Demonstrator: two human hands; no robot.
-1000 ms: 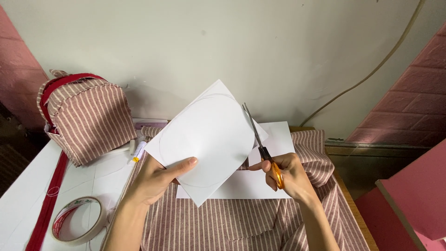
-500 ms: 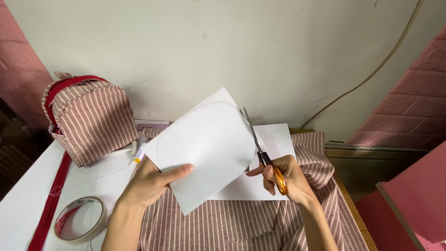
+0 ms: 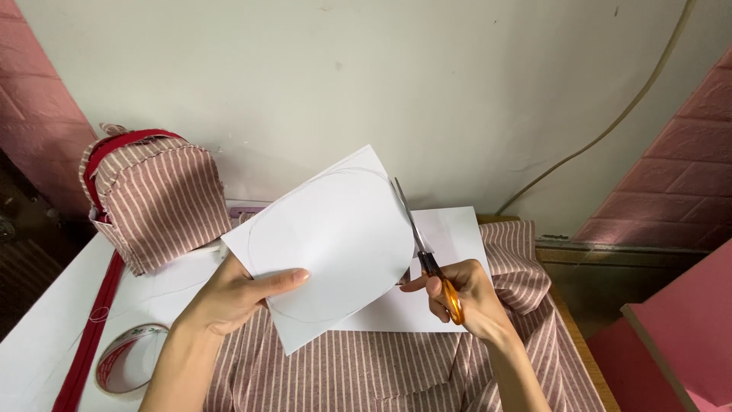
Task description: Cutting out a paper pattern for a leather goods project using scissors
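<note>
My left hand (image 3: 236,294) pinches the lower left edge of a white paper sheet (image 3: 328,240) that carries a drawn rounded outline, holding it tilted above the table. My right hand (image 3: 461,297) grips orange-handled scissors (image 3: 427,255). Their blades point up and away along the sheet's right edge, on the drawn curve. Under the sheet lies a second white paper (image 3: 446,252) on striped pink fabric (image 3: 396,370).
A small striped pouch-like bag with red trim (image 3: 156,194) stands at the left by the wall. A roll of tape (image 3: 126,358) and a red strap (image 3: 88,339) lie on the white table (image 3: 38,336). A cable (image 3: 610,126) runs down the wall. Pink boards (image 3: 679,336) stand right.
The paper has turned a little in my left hand, and the scissors have moved along its right edge. Both hands have dropped slightly.
</note>
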